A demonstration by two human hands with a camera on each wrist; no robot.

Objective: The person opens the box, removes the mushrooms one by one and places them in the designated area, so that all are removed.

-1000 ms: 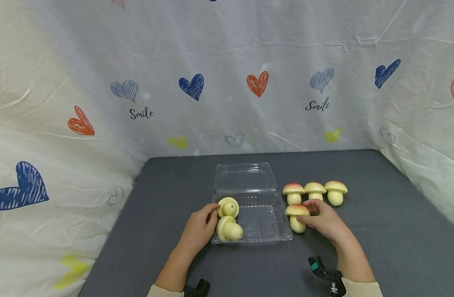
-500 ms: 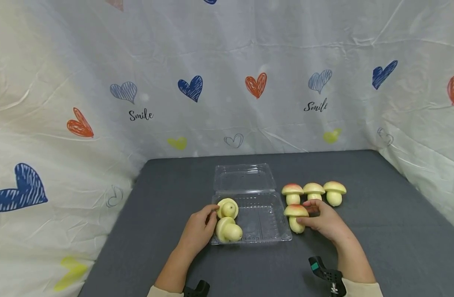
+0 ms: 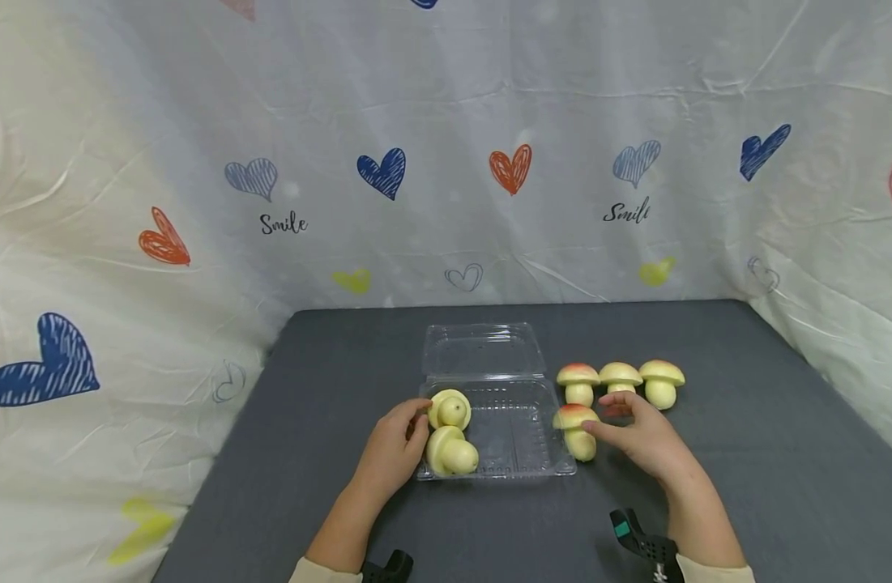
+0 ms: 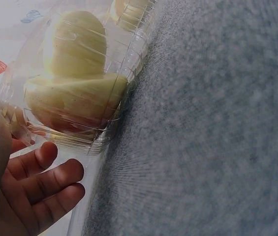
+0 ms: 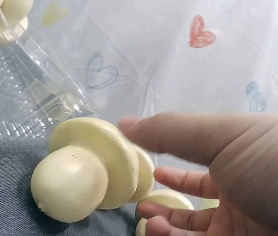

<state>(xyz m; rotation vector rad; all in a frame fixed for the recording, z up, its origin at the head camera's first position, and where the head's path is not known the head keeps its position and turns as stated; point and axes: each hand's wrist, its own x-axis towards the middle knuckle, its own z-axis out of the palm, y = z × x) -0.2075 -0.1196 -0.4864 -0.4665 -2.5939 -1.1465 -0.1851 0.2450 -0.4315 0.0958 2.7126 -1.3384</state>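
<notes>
The near mushroom (image 3: 580, 444) sits at the right edge of the clear box (image 3: 522, 429). It looks light, firm and smooth, so it might slip or roll; the fat stem, just under the cap, seems best to hold. The person's right hand (image 3: 642, 436) has thumb and fingers wide apart, the thumb at the cap. The left hand (image 3: 390, 447) is at the box's left side; whether it pinches the thin rim, one cannot tell. There is one box, with two mushrooms (image 3: 460, 456) inside, one at its edge, and three in a row (image 3: 662, 395) on the tabletop (image 3: 489, 526).
</notes>
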